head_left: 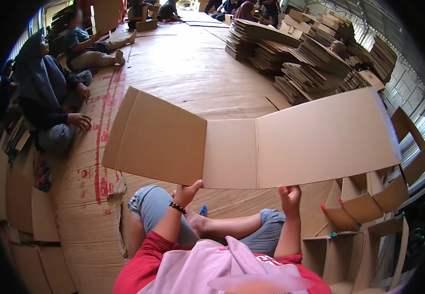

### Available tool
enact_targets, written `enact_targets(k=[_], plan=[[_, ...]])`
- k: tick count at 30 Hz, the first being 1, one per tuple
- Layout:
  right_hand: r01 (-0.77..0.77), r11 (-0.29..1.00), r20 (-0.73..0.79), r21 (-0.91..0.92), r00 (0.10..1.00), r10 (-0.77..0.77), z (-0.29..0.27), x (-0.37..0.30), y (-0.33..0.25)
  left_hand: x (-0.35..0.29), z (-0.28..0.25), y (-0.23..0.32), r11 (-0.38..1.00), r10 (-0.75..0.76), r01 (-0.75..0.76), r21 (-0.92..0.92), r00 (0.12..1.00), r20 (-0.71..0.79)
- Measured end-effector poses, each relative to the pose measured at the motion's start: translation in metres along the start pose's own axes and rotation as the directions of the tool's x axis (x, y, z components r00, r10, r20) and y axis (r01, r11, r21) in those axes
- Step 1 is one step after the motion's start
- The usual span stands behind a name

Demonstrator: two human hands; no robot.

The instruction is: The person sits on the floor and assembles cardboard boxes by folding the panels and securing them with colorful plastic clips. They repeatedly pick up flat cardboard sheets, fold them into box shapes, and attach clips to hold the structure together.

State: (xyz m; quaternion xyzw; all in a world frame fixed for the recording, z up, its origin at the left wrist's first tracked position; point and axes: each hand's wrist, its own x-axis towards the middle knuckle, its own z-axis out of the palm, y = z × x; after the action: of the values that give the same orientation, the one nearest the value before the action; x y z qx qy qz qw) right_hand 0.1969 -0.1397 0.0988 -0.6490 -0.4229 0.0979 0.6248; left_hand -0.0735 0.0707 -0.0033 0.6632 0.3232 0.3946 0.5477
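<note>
A long creased cardboard sheet (230, 152) is held up in front of me, its left and right panels angled away from the narrower middle one. My left hand (187, 192), with a dark beaded bracelet on the wrist, pinches the lower edge near the left crease; its thumb shows in front and the other fingers are mostly hidden. Further right along the same edge, my right hand (289, 197) grips the sheet with the thumb up. A small blue object (202, 210), perhaps a clip, lies on the floor by my bare foot.
Folded cardboard boxes (354, 201) with coloured clips stand at my right. More cardboard pieces (21, 206) stand at my left. Tall stacks of flat cardboard (310, 54) rise at the far right. A seated person (50, 98) is at the left on the cardboard-covered floor (183, 68); other people sit farther back.
</note>
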Motion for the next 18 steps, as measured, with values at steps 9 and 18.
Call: enact_targets(k=[9,18], plan=[[-0.089,0.940,-0.379,0.328,0.900,0.218,-0.058,0.004,-0.015,0.007,-0.012,-0.011,0.998,0.045,-0.045,-0.034,0.999,-0.022],[-0.143,0.914,-0.439,0.379,0.842,0.314,-0.090,0.000,-0.007,0.009,-0.018,-0.011,0.993,0.085,-0.082,0.083,0.996,-0.034]])
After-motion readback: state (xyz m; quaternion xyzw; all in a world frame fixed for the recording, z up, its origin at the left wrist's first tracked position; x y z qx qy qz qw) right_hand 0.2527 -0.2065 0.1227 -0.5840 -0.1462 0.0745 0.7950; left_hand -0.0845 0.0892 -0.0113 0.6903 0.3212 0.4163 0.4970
